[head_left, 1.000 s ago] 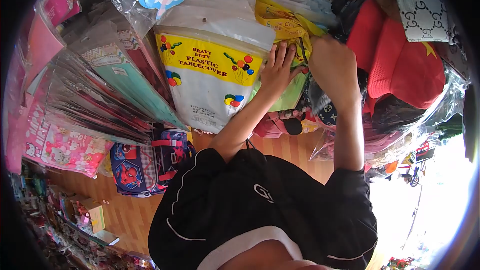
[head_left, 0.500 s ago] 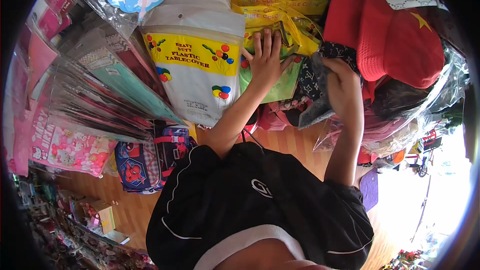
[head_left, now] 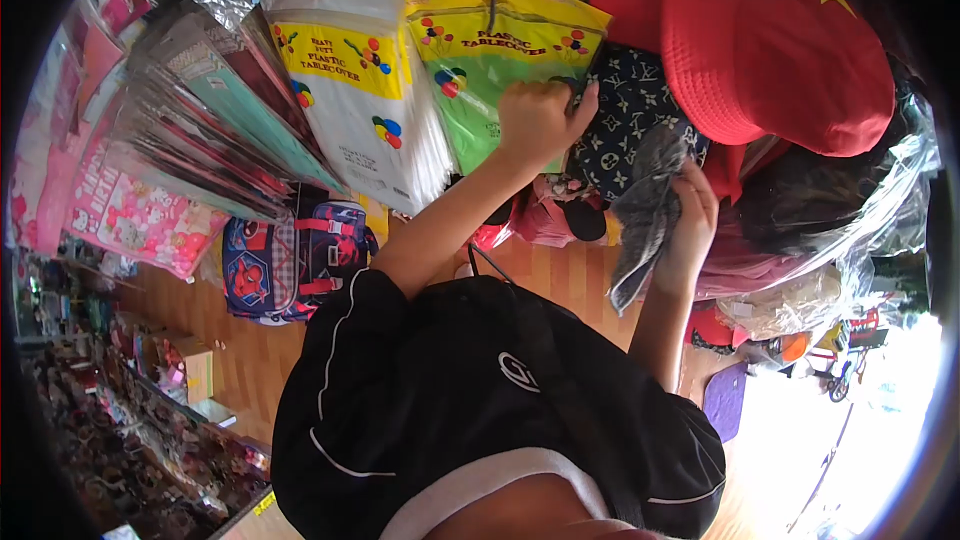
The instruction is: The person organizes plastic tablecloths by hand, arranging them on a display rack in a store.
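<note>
My left hand is closed at the lower right of a green and yellow tablecover pack, its fingers curled at the edge of a dark patterned cloth item. Whether it grips that edge is hard to tell, since the fingertips are partly hidden. Lower right of it, my right hand is closed on a grey cloth, which hangs down in front of the patterned item. Just above the right hand is a red hat with a yellow star.
White tablecover packs stand left of the green one, beside a row of teal and pink packets. A Spider-Man backpack sits below. Plastic-wrapped goods are at the right, and a purple mat lies on the floor.
My left hand has gone from lying spread on the green pack to closed at its right edge. My right hand has moved down with the grey cloth, showing more of the patterned item.
</note>
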`<state>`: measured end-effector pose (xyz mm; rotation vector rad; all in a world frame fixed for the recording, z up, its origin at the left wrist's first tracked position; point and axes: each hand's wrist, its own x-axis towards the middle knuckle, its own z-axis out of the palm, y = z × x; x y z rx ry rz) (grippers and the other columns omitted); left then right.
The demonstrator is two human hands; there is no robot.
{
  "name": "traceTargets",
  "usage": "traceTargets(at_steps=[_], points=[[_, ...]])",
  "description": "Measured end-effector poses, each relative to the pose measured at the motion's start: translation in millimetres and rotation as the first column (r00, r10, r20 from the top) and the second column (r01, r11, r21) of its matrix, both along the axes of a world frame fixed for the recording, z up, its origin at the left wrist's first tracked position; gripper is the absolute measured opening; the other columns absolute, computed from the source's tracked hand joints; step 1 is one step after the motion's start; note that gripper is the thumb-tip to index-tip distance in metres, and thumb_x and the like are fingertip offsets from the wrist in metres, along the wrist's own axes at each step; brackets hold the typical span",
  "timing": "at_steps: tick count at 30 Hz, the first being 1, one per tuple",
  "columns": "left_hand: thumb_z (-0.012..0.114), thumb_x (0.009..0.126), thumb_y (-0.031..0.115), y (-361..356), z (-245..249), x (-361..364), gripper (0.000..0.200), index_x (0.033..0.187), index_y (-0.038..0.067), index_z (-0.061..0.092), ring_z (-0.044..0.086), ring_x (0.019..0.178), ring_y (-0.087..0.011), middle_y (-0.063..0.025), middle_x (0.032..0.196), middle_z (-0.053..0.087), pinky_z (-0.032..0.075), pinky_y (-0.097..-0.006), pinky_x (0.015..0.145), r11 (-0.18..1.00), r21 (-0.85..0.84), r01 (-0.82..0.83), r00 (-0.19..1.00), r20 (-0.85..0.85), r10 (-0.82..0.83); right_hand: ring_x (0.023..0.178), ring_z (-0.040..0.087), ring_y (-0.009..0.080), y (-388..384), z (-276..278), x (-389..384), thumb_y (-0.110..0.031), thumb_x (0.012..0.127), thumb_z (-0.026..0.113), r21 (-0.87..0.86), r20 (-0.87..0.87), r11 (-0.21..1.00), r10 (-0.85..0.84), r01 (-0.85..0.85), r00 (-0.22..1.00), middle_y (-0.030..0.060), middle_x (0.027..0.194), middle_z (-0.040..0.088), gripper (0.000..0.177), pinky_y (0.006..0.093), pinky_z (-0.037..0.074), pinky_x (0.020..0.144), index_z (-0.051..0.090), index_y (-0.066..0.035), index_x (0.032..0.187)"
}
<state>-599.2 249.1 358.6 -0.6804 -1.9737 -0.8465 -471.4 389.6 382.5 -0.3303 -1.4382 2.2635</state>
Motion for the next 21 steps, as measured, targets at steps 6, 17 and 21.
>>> traceTargets(at_steps=[6,17,21], points=[[0.060,0.072,0.037,11.4,24.4,-24.1,0.042,0.043,0.008,0.050,0.049,0.036,-0.0268,-0.0085,0.039,0.047,0.039,-0.0328,0.036,0.946,-0.133,-0.294,0.948,0.089,0.307,0.074,0.059,0.0180,10.4,-30.1,3.2,0.003,0.078,0.038,-0.030,0.053,0.969,0.247,-0.246,0.968,0.0135,0.088,0.059,0.028,0.0267,0.048,0.068,0.053,0.008,0.101],[0.065,0.064,0.015,-30.4,21.6,43.2,0.010,0.066,0.008,0.058,0.056,0.054,-0.0199,-0.0035,0.064,0.059,0.045,-0.0308,0.049,0.983,-0.156,0.100,0.977,-0.172,-0.127,0.075,0.057,0.0141,8.5,-28.3,-7.9,0.002,0.079,0.040,-0.049,0.020,0.963,0.265,-0.264,0.964,0.0105,0.088,0.059,0.027,0.0242,0.045,0.068,0.054,0.007,0.101],[0.063,0.063,0.017,-33.5,6.0,78.2,0.022,0.082,0.009,0.058,0.059,0.063,-0.0228,-0.0052,0.077,0.060,0.048,-0.0328,0.058,0.999,-0.043,0.003,0.951,-0.308,-0.017,0.083,0.055,0.0148,5.9,-21.3,-7.8,0.002,0.079,0.041,-0.103,0.006,0.969,0.227,-0.225,0.974,0.0106,0.092,0.059,0.027,0.0248,0.043,0.076,0.054,0.007,0.103]])
